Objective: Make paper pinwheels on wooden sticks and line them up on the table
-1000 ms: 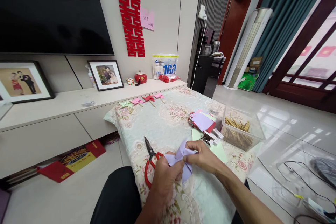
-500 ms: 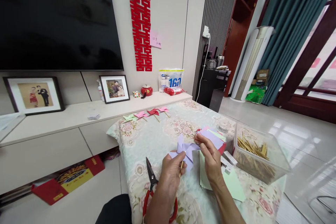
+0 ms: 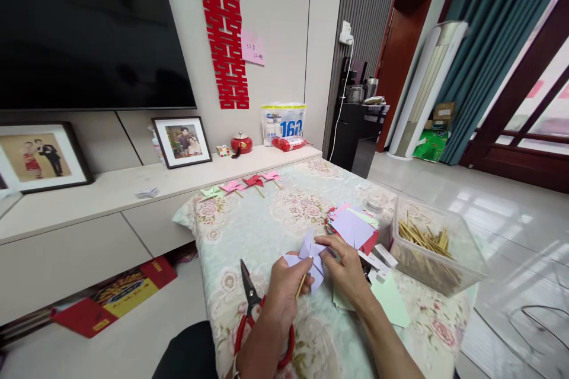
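Observation:
A lilac paper pinwheel (image 3: 310, 256) sits above the flowered tablecloth (image 3: 275, 225), held between both hands. My left hand (image 3: 283, 287) grips its back together with a thin wooden stick (image 3: 301, 285) that points down from the pinwheel. My right hand (image 3: 347, 269) pinches the pinwheel's right side with thumb and fingers. Red-handled scissors (image 3: 251, 311) lie shut on the cloth just left of my left wrist. A stack of coloured paper squares (image 3: 353, 227) lies right behind my right hand.
A clear plastic box of wooden sticks (image 3: 433, 254) stands at the right. Finished pinwheels (image 3: 242, 185) lie in a row at the table's far edge. Green paper (image 3: 391, 303) and small white boxes (image 3: 380, 260) lie by my right wrist. Cables (image 3: 531, 323) run over the floor at right.
My right hand, lifted off the pinwheel half a second ago, has come back down onto its right side. The wooden stick has appeared in my left hand since one second ago.

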Available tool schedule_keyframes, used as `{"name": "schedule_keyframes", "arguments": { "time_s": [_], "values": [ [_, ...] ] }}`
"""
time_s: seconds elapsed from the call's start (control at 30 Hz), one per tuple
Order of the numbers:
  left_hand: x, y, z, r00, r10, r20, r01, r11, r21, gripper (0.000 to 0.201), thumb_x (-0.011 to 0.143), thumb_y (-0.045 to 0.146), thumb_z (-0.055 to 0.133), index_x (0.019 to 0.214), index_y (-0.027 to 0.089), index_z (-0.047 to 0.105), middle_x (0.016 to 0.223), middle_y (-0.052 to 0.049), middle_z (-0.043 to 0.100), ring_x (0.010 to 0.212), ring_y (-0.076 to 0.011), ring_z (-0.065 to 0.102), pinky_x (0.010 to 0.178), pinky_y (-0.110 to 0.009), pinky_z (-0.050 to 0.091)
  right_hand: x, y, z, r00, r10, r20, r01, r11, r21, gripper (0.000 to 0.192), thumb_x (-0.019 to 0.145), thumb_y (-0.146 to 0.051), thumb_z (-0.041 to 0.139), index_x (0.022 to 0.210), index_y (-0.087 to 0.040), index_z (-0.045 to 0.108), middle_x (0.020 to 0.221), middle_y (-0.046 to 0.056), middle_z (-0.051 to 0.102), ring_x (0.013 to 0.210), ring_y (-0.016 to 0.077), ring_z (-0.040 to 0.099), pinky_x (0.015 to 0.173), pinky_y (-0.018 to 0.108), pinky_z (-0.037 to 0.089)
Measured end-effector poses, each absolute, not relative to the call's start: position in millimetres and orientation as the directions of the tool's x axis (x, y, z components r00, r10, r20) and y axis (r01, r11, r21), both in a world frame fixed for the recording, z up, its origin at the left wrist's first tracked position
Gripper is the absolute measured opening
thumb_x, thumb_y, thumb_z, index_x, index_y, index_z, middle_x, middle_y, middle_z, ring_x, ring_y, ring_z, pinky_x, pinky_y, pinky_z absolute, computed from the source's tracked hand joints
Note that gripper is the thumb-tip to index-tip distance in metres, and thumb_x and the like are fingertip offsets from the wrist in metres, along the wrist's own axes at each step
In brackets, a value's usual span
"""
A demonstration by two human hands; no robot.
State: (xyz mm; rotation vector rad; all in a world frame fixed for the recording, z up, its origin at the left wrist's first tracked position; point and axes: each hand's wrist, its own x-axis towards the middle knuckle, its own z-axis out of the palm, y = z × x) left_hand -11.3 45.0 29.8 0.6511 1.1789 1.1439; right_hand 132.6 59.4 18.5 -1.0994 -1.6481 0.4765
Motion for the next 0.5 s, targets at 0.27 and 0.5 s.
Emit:
{"name": "schedule_keyframes", "arguments": {
  "time_s": [0.27,0.5],
  "values": [
    [-5.5,44.8,31.3,-0.056,0.931,-0.361,-0.33,0.324,0.886,0.032,0.056,0.032,0.08,0.075,0.014,0.061,0.048,0.003,0.058,0.04,-0.0097,0.051,0.039,-0.019,0.029,133.7,59.1,18.4,-0.031,0.815,0.578,0.414,0.537,-0.735,0.023,0.086,-0.016,0.057,0.096,-0.021,0.076,0.095,0.006,0.077,0.091,0.021,0.071,0.084,0.034,0.055],
    [-5.9,42.1,31.1,-0.064,0.931,-0.36,-0.331,0.321,0.887,0.031,0.054,0.03,0.079,0.073,0.015,0.061,0.047,0.003,0.058,0.04,-0.0097,0.05,0.038,-0.019,0.026,133.0,59.0,16.9,-0.034,0.799,0.601,0.411,0.559,-0.72,0.019,0.086,-0.016,0.058,0.091,-0.02,0.076,0.092,0.006,0.075,0.09,0.021,0.07,0.082,0.034,0.054]
  ]
}}
